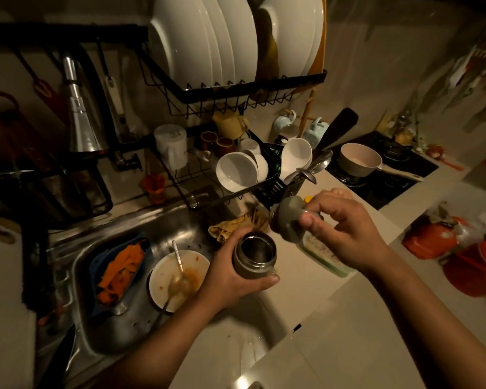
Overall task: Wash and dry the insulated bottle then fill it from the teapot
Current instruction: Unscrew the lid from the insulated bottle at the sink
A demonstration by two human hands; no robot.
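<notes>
Two bare forearms reach in from the bottom edge, the hands apart. The left hand [230,276] is wrapped round the one insulated bottle [253,259], which stands upright in its grip at the sink's right edge beside the counter, its mouth uncovered and its inside dark. The right hand [348,234] pinches the single lid [286,217] by thumb and fingers, tilted, just above and to the right of the bottle's mouth and clear of it. Beneath that hand lies one clear plastic container [323,256], mostly hidden by the wrist. The pale counter [334,332] runs off to the right. In the steel sink [166,220] sit one dirty white bowl [163,270] with one spoon [177,256] in it, and one blue basin [96,265] holding an orange cloth [121,273]; a crumpled yellowish rag [233,226] lies just behind the bottle. Further back, a black wire rack [185,175] holds stacked white bowls [236,172], too overlapped to count, a white jug [171,147] and two brown cups [208,137]. One pot [359,161] stands on the black hob [390,181]. Highest, an upper rack [236,91] carries upright white plates [197,37], cut off at the top. The light is dim and warm, and the far left and right edges blur into shadow.
</notes>
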